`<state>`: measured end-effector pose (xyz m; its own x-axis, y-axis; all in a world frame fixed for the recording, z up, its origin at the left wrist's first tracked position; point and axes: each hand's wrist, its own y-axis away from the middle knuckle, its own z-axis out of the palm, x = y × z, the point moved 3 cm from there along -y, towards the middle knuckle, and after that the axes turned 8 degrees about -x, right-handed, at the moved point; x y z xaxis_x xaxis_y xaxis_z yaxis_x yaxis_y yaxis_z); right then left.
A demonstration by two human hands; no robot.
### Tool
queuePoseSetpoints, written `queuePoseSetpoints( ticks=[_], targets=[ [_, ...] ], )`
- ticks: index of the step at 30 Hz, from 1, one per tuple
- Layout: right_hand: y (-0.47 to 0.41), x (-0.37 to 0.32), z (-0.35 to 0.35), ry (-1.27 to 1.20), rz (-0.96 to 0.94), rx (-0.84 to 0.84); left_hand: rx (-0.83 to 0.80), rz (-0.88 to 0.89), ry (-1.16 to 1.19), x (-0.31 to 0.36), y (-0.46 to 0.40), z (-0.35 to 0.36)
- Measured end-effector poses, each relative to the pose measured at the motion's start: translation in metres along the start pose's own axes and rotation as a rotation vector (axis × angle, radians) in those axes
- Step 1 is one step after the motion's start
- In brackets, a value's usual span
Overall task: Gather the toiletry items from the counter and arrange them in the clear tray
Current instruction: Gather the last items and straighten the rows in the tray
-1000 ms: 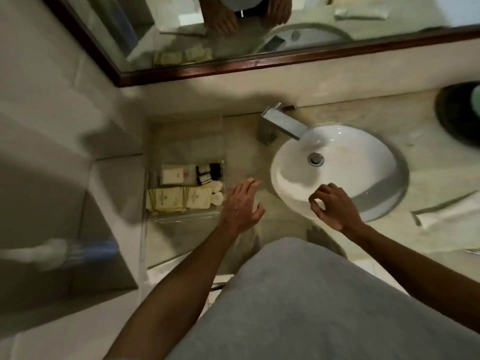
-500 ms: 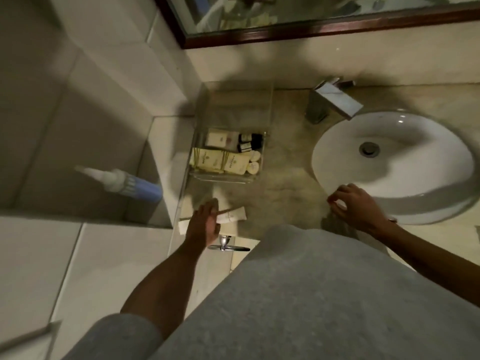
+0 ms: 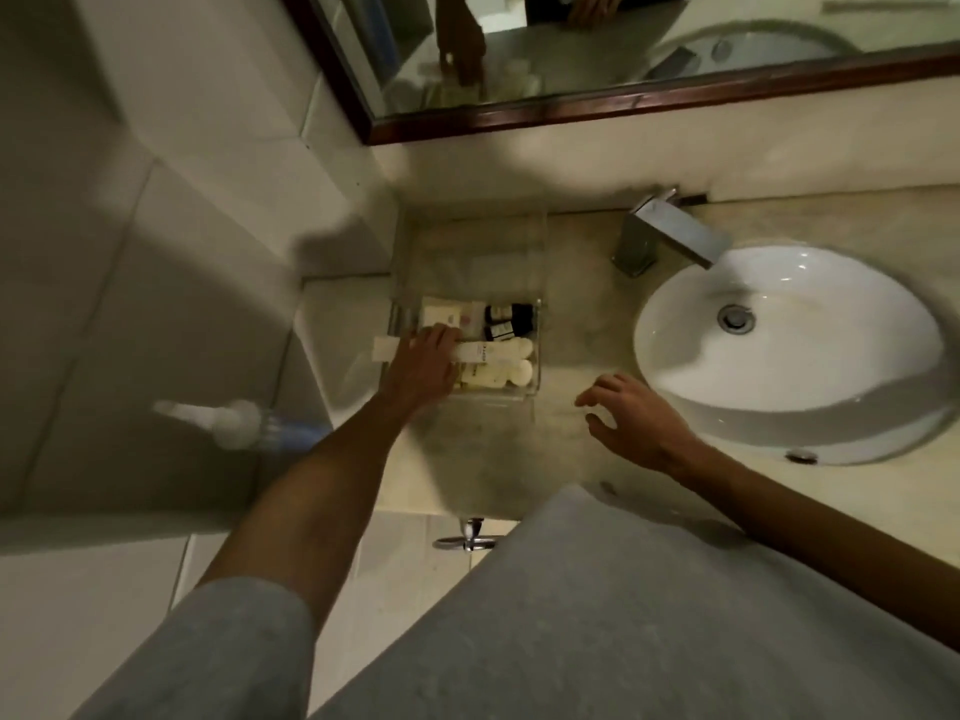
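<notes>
The person wears a plain grey short-sleeved top of soft, slightly fuzzy cloth that fills the lower part of the view. One sleeve ends above the left elbow in a loose rounded cuff; both forearms are bare below it. The left hand [image 3: 423, 363] and right hand [image 3: 636, 420] are bare too, with no gloves, and no rings or watch can be made out.

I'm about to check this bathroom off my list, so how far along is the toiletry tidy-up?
Nearly done. The clear tray already holds a white box, two dark bottles and cream bottles. In hand: the left hand is laying a white tube across the tray, one end still sticking out past its left wall. The right hand hovers open and empty. No other loose toiletries show on the counter by the tray.
</notes>
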<state>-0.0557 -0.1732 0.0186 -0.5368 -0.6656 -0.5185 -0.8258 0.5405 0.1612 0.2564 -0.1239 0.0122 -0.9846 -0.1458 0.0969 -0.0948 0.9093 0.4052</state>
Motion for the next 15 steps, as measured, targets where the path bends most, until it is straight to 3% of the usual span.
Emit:
queuePoseSetpoints(
  ticks=[3, 7, 15],
  targets=[
    [0.023, 0.025, 0.007, -0.009, 0.119, 0.011, -0.107, 0.024, 0.047, -0.009, -0.009, 0.023],
    [0.067, 0.066, 0.009, -0.016, 0.316, 0.037, -0.016, 0.096, 0.063, 0.009, -0.012, 0.034],
    [0.179, 0.152, -0.018, 0.031, 0.787, 0.169, 0.079, 0.406, 0.119, 0.176, -0.036, 0.03]
  ],
)
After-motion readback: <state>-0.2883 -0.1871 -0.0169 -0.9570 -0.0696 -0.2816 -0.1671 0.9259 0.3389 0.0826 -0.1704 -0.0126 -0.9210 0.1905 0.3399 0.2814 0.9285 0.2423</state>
